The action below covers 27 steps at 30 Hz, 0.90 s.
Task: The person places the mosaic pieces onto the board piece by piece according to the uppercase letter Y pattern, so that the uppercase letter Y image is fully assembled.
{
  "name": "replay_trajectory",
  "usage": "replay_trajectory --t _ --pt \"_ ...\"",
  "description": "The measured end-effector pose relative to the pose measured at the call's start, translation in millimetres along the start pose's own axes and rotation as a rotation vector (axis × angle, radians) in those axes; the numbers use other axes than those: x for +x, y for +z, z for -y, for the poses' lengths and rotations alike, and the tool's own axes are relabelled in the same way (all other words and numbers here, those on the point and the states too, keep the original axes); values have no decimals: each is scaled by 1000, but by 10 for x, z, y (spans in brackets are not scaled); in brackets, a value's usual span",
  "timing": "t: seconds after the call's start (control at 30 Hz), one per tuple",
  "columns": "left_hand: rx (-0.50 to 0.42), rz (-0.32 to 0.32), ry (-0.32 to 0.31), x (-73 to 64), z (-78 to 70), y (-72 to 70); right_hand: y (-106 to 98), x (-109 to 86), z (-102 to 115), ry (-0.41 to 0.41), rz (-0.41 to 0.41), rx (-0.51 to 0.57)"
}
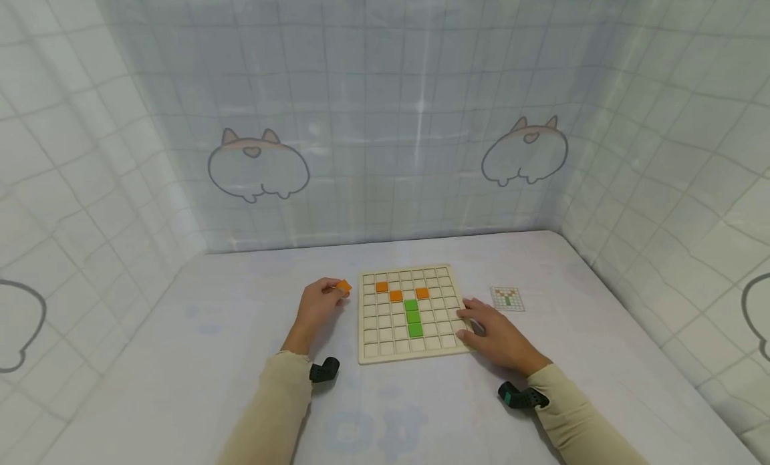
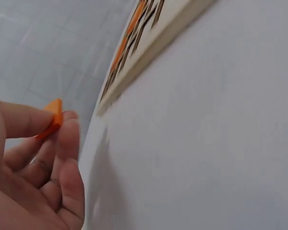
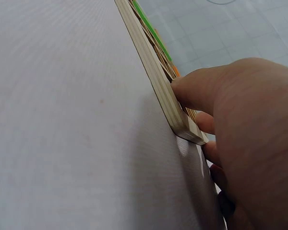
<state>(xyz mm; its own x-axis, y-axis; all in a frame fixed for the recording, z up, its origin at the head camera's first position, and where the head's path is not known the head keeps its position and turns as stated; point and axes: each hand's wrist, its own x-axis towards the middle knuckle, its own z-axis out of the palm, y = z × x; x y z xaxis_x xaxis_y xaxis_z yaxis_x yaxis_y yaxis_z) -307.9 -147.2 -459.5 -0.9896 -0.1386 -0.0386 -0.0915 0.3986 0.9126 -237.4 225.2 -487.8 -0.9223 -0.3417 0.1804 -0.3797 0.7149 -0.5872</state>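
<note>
My left hand pinches an orange square tile between thumb and fingertips, raised above the table just left of a pale wooden grid board. In the left wrist view the thumb presses the tile against the fingers, and the board's edge lies beyond. On the board are several tiles: orange ones toward the back and a column of green ones in the middle. My right hand rests on the board's right edge, thumb and fingertips touching its rim; its lower fingers are partly hidden.
A small printed grid card with an orange and green pattern lies right of the board, beyond the right hand. White table surface surrounds the board. Tile-patterned curtains rise behind and on both sides.
</note>
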Motion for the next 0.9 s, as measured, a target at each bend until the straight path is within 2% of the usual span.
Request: replay_trajectory --t 0.1,0.17,0.37,0.53,0.9 --pt "-63 -19 15 -14 -47 69 6 -6 4 3 1 4" --pt "-97 -10 25 -20 -82 121 9 -11 7 4 2 9" --pt "-159 83 26 -52 -209 239 17 -14 8 1 0 -1" --pt "-199 110 37 -76 -279 274 14 0 25 1 3 -2" --pt "-249 196 38 -36 -329 404 10 19 33 23 4 -2"
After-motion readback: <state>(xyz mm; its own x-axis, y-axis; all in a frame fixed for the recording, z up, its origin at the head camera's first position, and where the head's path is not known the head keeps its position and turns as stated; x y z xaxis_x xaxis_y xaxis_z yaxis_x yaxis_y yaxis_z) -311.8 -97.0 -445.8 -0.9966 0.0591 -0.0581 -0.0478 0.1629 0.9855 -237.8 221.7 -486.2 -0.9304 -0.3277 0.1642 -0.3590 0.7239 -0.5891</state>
